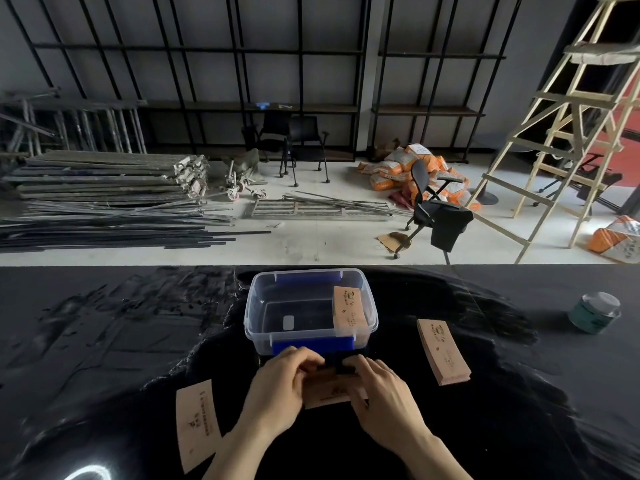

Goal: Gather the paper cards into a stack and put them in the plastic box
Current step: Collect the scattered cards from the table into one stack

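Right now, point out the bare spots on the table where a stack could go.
Widest bare patch: the table left of the plastic box, beyond the left card. Another lies between the right card stack and the jar. Crowded: in front of the box, where the left hand and right hand hold cards.

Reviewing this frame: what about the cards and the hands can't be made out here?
Head view only:
- Cards between the hands: mostly covered by the left hand and right hand; count unclear.
- Print on the left card and the right stack: too small to read.
- Cards in the plastic box, right end: number hidden by the top card.
- Both forearms: cut off by the bottom edge.
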{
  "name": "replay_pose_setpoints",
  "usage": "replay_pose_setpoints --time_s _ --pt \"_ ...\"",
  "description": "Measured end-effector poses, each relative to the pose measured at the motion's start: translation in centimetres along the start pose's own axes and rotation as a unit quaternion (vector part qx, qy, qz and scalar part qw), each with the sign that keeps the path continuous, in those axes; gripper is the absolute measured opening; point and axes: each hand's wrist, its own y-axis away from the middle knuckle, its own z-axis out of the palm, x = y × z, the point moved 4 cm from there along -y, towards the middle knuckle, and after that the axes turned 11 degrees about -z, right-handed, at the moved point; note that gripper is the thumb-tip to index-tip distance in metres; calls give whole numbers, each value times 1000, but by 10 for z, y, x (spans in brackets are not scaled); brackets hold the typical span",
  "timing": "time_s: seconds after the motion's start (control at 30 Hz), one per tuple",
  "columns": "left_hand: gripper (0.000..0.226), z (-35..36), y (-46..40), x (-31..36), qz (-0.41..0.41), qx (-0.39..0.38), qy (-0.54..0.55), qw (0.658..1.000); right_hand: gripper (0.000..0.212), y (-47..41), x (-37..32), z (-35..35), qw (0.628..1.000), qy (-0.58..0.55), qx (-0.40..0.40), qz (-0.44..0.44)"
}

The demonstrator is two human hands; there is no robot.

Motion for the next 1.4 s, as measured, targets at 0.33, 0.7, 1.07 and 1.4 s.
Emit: replay_pose_setpoints --time_s 0.33,0.7,1.07,1.4 --pt "39 -31 19 -52 -192 242 -82 948 30 0 0 4 1000 -3 5 -10" --pt "58 -46 45 -108 -365 146 -185 901 32 -6 -4 10 1000 -10 -5 -18" --pt "42 -32 14 -52 -91 62 23 994 26 -10 -8 9 998 -40 -44 -29" --pt "65 -25 -5 -23 -39 -18 -36 998 26 -4 -4 -1 999 -25 -36 -3"
